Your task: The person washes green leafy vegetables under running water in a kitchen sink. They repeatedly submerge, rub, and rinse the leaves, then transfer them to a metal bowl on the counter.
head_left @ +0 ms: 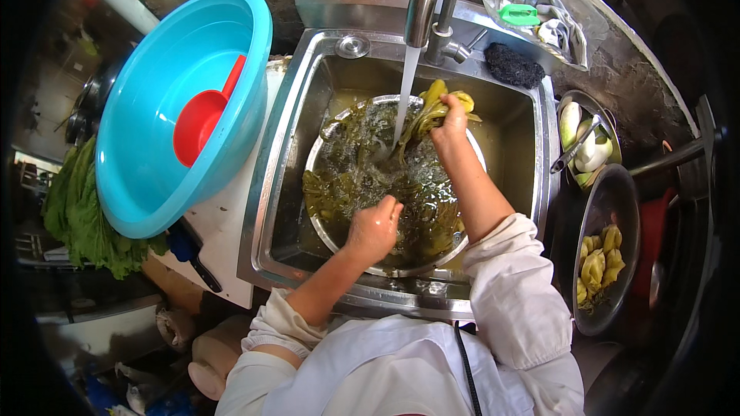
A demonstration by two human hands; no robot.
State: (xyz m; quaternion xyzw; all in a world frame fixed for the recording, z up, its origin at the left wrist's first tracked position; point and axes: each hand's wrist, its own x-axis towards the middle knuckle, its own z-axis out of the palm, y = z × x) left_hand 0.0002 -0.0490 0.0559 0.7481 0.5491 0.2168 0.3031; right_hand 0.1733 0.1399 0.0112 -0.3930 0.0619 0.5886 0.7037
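Water runs from the tap (420, 19) into a round metal basin (317, 156) standing in the sink, full of water and olive-green leafy vegetables (339, 192) that look pickled. My right hand (453, 122) is closed on a bunch of these leafy greens (433, 112), raised beside the stream at the basin's far right. My left hand (374, 227) is curled over the basin's near part, just above the floating leaves. Its fingers are closed, and whatever may be inside them is hidden. Foam and ripples cover part of the leaves.
Left of the sink (266, 212) stands a tilted turquoise tub (139, 115) holding a red dipper (199, 127). Below it are a black-handled knife (204, 270) and leafy greens (77, 208). To the right, a dark bowl (597, 312) holds yellowish vegetables. A black scrubber (512, 65) lies behind the sink.
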